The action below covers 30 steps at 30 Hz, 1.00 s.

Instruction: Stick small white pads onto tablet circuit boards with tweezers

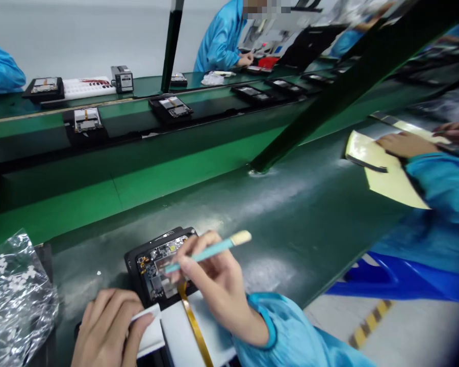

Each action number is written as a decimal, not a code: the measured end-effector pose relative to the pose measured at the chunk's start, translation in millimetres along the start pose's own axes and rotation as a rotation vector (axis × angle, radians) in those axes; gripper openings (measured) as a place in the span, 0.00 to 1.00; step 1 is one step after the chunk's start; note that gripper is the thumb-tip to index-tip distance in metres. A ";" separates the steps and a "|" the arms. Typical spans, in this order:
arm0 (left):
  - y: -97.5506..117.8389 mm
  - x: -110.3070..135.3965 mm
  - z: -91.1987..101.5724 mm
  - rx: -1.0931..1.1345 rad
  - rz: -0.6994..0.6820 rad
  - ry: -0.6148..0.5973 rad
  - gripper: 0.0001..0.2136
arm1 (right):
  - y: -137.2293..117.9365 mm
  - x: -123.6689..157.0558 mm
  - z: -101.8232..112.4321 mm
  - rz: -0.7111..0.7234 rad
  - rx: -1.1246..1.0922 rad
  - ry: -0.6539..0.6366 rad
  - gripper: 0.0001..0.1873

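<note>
An opened electronic device with a bare circuit board (pixel 156 278) lies in a black tray (pixel 132 265) at the front of the bench. Below the board sit white battery packs (pixel 179 326), crossed by an orange flat cable (pixel 194 326). My right hand (pixel 218 275) pinches a light blue stick tool (pixel 214 250) with a cream end; its other end points down at the board. My left hand (pixel 109 326), lower left, closes its thumb and fingers on a small white piece (pixel 151 331) beside the batteries. What that piece is, I cannot tell.
A clear plastic bag of small white pieces (pixel 17 300) lies at left. A green post (pixel 329 97) rises from the bench. Trays with opened devices (pixel 87 120) line the far conveyor. At right, a co-worker's hand (pixel 407 144) rests on yellow sheets (pixel 390 181).
</note>
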<state>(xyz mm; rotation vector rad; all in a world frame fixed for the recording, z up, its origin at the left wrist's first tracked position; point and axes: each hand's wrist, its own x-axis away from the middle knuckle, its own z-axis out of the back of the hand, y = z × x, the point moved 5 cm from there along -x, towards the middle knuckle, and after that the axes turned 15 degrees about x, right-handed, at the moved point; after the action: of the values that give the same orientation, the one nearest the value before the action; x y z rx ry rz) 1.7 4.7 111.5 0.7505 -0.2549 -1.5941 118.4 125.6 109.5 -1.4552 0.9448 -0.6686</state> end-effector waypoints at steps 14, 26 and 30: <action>-11.4 -10.5 -50.9 -0.332 -0.222 0.077 0.11 | 68.5 -16.7 17.9 -0.331 0.102 0.009 0.16; -11.8 -11.4 -50.1 -0.206 -0.109 0.074 0.13 | 70.3 -16.8 17.4 -0.313 0.129 0.011 0.14; -9.0 -8.2 -54.3 -0.267 -0.119 -0.033 0.11 | 68.5 -19.5 17.1 -0.294 0.088 0.039 0.16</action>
<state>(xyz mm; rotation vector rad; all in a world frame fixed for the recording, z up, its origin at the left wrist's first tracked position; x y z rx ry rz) 26.8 28.1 67.7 0.5411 -0.0196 -1.7126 111.8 154.3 42.5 -1.5204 0.7274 -0.9451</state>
